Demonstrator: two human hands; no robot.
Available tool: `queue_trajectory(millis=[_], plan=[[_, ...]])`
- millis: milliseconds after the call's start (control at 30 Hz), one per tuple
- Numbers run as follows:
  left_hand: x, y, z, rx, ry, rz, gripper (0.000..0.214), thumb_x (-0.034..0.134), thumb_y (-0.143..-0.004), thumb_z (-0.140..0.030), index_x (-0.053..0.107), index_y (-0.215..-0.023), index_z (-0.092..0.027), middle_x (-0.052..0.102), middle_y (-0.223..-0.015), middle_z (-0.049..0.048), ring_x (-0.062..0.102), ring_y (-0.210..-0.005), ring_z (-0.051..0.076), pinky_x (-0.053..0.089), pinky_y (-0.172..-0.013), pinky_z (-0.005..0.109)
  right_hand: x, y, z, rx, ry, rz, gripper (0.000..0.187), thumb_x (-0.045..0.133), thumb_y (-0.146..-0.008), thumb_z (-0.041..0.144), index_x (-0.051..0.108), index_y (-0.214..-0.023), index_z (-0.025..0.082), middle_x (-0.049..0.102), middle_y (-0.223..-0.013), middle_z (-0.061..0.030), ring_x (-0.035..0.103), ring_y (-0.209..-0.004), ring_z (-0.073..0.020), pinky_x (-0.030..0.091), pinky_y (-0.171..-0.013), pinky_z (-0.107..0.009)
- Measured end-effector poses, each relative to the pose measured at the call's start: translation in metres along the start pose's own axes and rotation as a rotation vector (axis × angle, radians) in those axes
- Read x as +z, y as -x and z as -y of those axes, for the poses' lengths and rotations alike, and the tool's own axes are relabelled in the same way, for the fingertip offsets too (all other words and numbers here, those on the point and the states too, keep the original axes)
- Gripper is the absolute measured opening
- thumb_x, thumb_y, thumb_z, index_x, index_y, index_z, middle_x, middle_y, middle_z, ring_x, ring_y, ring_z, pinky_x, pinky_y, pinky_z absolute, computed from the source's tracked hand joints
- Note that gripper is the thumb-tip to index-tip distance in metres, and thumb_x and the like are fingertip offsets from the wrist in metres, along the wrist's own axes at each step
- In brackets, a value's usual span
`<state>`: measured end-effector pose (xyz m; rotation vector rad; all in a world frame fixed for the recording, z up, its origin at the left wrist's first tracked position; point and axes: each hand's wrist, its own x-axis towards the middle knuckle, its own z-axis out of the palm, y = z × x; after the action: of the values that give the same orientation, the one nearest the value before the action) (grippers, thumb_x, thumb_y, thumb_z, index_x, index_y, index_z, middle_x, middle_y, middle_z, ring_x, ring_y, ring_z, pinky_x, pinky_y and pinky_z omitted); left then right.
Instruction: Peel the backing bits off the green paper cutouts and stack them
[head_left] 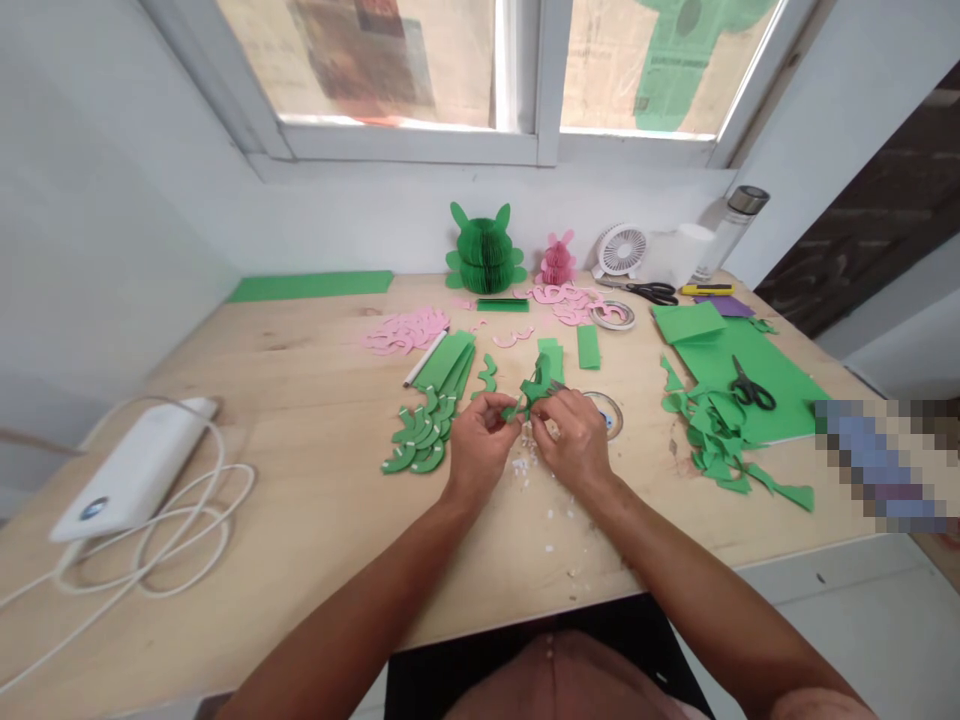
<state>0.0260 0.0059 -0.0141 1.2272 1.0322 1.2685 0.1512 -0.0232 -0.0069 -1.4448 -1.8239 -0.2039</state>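
Over the middle of the table, my left hand [484, 440] is closed, its thumb and fingers pinching a cut green paper piece [537, 382]. My right hand [576, 437] is closed at the same piece from the other side, and its fingers partly hide it. Something dark and thin shows beside the right fingers, too small to name. To the left lies a pile of curved green paper cutouts [420, 440] with small white strips on them. Tiny white scraps [522, 466] are scattered under my hands. A tape roll [616, 415] lies partly behind my right hand.
A green honeycomb-paper figure [484, 255] and a smaller pink one [556, 262] stand by the wall. Black scissors [752, 388] rest on green sheets [787, 405] at right, near green offcuts [716, 430]. A white power bank [135, 470] with a coiled cable lies left.
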Motion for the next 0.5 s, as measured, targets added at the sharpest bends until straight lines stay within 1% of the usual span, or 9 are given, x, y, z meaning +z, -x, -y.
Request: queue_trajectory(millis=[267,400,500], plan=[[0.0008,0.0000,-0.0026,-0.080,0.061,-0.007,0.022,0.071,-0.057,-0.021,0.059,-0.075,-0.017,0.067,-0.075,0.0017,0.062,-0.069,0.014,0.048,-0.068,0.027,-0.0001,0.0002,-0.0005,0.013,-0.013,0.033,0.011,0.052,-0.078,0.014,0.057,-0.071,0.020,0.057,-0.068,-0.0034,0.051,-0.071,-0.0196,0.037,-0.066,-0.031],[0.0005,-0.0018,-0.0015,-0.131,0.114,-0.010,0.026,0.073,-0.054,-0.022,0.059,-0.074,-0.015,0.067,-0.077,0.0037,0.063,-0.071,0.016,0.050,-0.068,0.029,-0.0013,-0.0002,-0.0009,0.007,-0.027,0.046,0.012,0.050,-0.080,0.016,0.057,-0.072,0.019,0.057,-0.068,-0.0037,0.050,-0.072,-0.0196,0.037,-0.066,-0.031],[0.0000,-0.0028,-0.0026,-0.180,0.161,-0.014,0.027,0.074,-0.052,-0.021,0.059,-0.074,-0.014,0.066,-0.073,0.0025,0.062,-0.067,0.015,0.050,-0.066,0.028,-0.0039,-0.0014,-0.0002,-0.001,-0.038,0.066,0.014,0.047,-0.083,0.017,0.056,-0.072,0.019,0.057,-0.069,-0.0041,0.050,-0.072,-0.0196,0.038,-0.067,-0.031]])
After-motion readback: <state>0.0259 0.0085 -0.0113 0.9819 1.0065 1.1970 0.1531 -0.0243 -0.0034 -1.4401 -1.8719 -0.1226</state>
